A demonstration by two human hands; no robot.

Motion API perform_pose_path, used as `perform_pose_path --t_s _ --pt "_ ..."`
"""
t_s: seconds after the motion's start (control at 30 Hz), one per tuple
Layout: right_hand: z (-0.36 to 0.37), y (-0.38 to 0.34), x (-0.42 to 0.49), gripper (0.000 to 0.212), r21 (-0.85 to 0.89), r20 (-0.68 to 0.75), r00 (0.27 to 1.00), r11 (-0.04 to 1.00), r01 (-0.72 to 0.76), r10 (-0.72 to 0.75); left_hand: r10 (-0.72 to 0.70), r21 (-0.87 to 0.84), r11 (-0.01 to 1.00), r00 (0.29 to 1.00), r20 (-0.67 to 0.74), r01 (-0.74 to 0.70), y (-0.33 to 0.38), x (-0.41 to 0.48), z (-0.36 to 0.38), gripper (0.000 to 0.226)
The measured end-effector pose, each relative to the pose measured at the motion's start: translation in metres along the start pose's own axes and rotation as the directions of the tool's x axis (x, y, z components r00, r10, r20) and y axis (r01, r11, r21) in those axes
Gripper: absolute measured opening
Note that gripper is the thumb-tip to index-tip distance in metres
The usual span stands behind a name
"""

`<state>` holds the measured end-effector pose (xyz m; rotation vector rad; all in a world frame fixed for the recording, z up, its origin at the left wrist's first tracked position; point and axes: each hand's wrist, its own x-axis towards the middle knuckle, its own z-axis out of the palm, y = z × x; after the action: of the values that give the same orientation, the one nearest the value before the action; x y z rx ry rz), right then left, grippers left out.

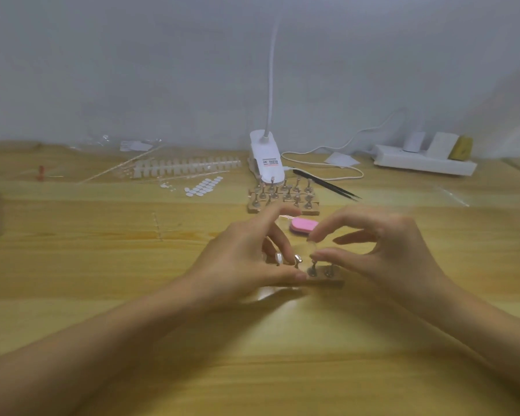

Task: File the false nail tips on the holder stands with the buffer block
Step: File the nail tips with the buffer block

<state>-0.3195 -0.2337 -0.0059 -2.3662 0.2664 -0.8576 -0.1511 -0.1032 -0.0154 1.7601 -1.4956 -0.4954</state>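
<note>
I see wood-grain table (102, 295). Left hand (243, 259) grips wooden holder strip (327, 282) carrying metal stands. Right hand (388, 250) pinches clear curved nail tip (312, 246) over one stand. Pink rounded buffer block (304, 226) lies untouched just beyond both hands.

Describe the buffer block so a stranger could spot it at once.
Start at the white clip lamp at the back of the table. Just nearer than the cluster of wooden holder stands before it lies the buffer block. It is the only pink, rounded pad there.
</note>
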Motion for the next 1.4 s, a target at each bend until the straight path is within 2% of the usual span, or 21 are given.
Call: perform_pose_path --t_s 0.17,0.4,0.83,1.1,1.17,1.27,1.33,1.4 --pt "0.009 0.004 -0.001 0.014 -0.037 0.043 0.999 0.999 0.001 0.001 0.021 -0.055 0.998 0.995 -0.099 -0.027 -0.003 -0.002 0.009 0.064" --pt "0.014 0.003 0.0 0.012 -0.035 0.045 0.999 0.999 0.014 -0.012 0.024 -0.193 0.98 0.995 -0.094 -0.042 -0.006 -0.001 0.009 0.059" --pt "0.016 -0.001 0.0 0.012 -0.113 0.073 0.997 0.993 -0.02 0.028 0.015 -0.21 0.977 0.997 -0.076 -0.031 -0.003 -0.002 0.008 0.062" --pt "0.018 -0.004 -0.001 0.012 -0.258 0.078 0.997 0.966 0.023 -0.003 0.021 -0.216 0.976 0.996 -0.086 -0.039 -0.004 -0.002 0.009 0.061" --pt "0.016 -0.002 -0.001 0.01 -0.176 0.097 0.995 0.984 -0.002 0.019 0.025 -0.202 0.978 0.996 -0.089 -0.043 -0.004 -0.002 0.01 0.061" --pt "0.011 0.0 0.0 0.008 0.063 0.089 0.992 0.993 -0.096 0.09 0.023 -0.209 0.977 0.996 -0.085 -0.04 -0.004 -0.002 0.01 0.062" --pt "0.009 0.002 0.002 0.005 0.089 0.045 0.996 0.993 -0.08 0.077 0.02 -0.214 0.976 0.996 -0.082 -0.037 -0.004 -0.002 0.01 0.063" --pt "0.009 0.004 0.001 0.006 -0.013 0.008 1.0 1.0 0.008 -0.008 0.019 -0.216 0.976 0.996 -0.082 -0.036 -0.004 -0.002 0.01 0.062"
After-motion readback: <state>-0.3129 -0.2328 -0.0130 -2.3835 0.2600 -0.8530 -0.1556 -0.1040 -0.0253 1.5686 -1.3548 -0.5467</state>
